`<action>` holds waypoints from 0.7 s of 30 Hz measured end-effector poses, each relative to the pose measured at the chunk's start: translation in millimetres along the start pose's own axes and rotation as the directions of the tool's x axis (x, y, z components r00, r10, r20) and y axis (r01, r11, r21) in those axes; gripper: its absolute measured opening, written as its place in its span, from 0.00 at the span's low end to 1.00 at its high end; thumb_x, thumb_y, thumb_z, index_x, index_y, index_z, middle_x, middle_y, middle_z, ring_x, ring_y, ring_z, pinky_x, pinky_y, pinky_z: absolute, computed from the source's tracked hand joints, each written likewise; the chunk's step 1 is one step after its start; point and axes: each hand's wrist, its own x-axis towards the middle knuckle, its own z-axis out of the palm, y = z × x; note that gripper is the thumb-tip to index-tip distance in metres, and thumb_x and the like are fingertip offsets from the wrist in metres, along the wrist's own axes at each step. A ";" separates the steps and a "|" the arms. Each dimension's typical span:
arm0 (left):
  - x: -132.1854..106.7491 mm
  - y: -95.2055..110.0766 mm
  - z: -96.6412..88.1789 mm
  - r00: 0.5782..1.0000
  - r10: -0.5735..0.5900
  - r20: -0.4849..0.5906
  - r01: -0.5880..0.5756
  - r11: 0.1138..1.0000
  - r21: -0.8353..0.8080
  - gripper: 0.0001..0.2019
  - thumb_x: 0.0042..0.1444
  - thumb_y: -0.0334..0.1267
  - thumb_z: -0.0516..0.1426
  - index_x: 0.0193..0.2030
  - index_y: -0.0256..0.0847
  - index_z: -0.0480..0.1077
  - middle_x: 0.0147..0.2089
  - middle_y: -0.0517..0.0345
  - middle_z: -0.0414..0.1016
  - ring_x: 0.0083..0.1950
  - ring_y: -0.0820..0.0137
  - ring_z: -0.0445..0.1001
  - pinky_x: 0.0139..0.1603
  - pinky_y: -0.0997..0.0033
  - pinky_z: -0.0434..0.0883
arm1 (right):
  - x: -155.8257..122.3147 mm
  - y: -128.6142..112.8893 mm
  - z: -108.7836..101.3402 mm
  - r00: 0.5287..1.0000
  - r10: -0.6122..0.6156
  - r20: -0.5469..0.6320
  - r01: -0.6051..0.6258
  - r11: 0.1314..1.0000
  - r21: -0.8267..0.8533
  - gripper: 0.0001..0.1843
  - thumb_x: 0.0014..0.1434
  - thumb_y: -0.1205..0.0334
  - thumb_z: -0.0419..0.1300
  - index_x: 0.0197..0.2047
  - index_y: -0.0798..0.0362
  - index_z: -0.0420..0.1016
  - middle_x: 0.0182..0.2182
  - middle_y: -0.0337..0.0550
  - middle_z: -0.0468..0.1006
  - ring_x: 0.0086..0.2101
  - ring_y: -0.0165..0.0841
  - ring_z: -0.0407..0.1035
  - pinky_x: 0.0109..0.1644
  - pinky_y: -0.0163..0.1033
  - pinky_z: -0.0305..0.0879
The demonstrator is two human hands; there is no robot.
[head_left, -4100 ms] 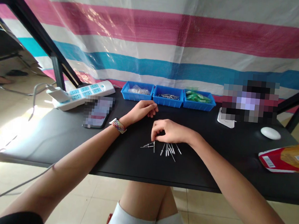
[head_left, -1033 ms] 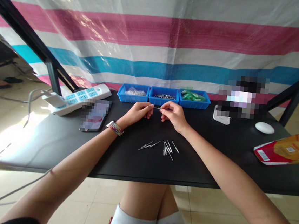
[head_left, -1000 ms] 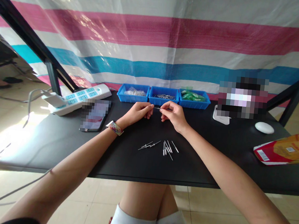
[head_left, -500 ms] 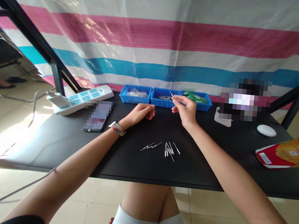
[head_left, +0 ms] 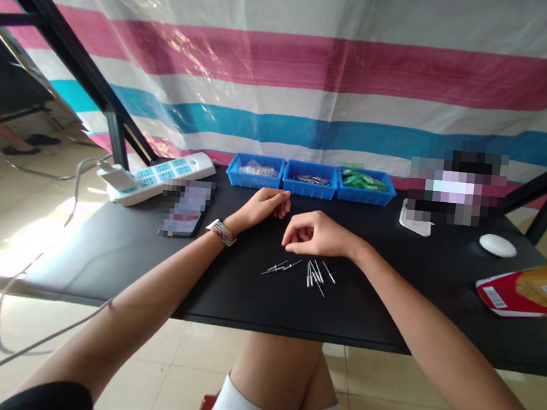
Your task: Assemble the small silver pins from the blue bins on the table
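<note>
My right hand (head_left: 318, 234) hovers low over the black table, its thumb and fingers pinched together. The pop rivet it held a moment ago is hidden by the fingers now. Just in front of it lie two small groups of silver pop rivets, a left group (head_left: 281, 266) and a right group (head_left: 315, 273). My left hand (head_left: 267, 206) rests on the table with loosely curled fingers and nothing visible in them. It is close to the blue bin of clear plastic pieces (head_left: 254, 180) and the middle blue bin of rivets (head_left: 308, 189).
A third blue bin (head_left: 366, 198) holds green packets. On the left are a power strip (head_left: 165, 175) with a plug and a phone (head_left: 188, 210). To the right lie a white square item (head_left: 416, 219), a white oval object (head_left: 498, 246) and a red-and-yellow packet (head_left: 531, 288).
My right hand has come back from the middle bin with a rivet, toward me and down over the table. My left hand stays in place. The view has shifted slightly.
</note>
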 end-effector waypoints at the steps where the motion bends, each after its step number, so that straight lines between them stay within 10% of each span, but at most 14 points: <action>1: 0.0 -0.1 0.1 1.000 -0.001 -0.003 0.001 1.000 0.002 0.30 0.66 0.65 0.57 0.30 0.38 0.75 0.27 0.53 0.76 0.28 0.70 0.72 0.33 0.71 0.70 | -1.1 -4.9 5.8 0.999 -0.029 0.030 0.031 0.998 -0.055 0.02 0.57 0.66 0.72 0.35 0.53 0.87 0.29 0.39 0.79 0.28 0.28 0.67 0.32 0.34 0.61; 21: -1.0 4.3 -1.4 0.999 0.042 0.015 -0.042 0.998 0.048 0.28 0.68 0.61 0.56 0.30 0.37 0.76 0.26 0.54 0.76 0.28 0.71 0.72 0.33 0.72 0.70 | -3.6 -15.7 31.1 0.993 -0.006 0.121 0.048 0.936 -0.348 0.09 0.57 0.74 0.67 0.38 0.51 0.82 0.38 0.39 0.79 0.36 0.31 0.72 0.41 0.36 0.62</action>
